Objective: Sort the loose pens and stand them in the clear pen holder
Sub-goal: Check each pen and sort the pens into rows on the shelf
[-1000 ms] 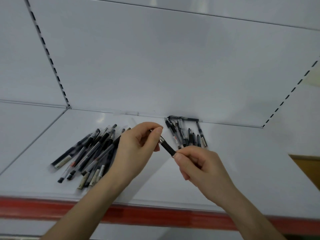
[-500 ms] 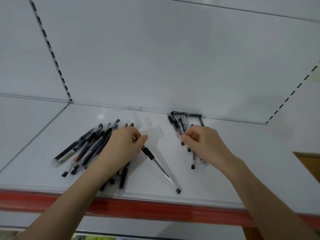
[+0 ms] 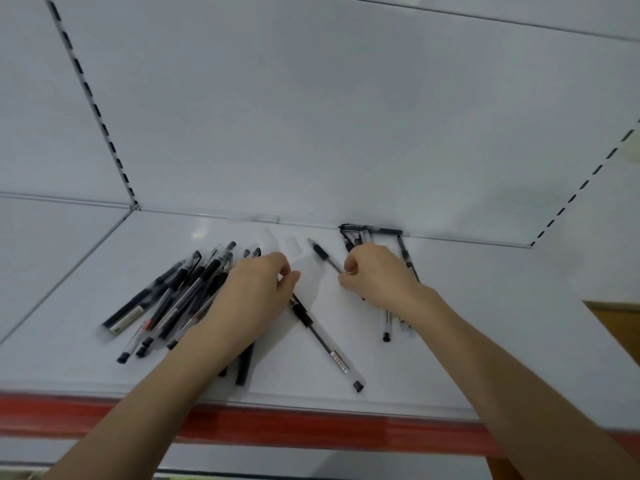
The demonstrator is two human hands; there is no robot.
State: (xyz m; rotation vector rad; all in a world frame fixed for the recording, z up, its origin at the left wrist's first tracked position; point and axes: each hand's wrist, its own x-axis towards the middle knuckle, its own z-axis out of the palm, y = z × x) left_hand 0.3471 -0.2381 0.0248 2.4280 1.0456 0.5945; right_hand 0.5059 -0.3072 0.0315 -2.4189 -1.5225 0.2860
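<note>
While your right hand [image 3: 377, 277] pinches black-grip clear plastic pen [image 3: 323, 254], left hand [image 3: 254, 296] covers loose black pen pile [image 3: 180, 292]; its grip hidden, can't tell.

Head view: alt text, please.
A right hand pinches a black-grip pen beside a cluster of pens at the back of a white shelf. The left hand lies over a pile of loose pens; a lone pen lies diagonally between.
</note>
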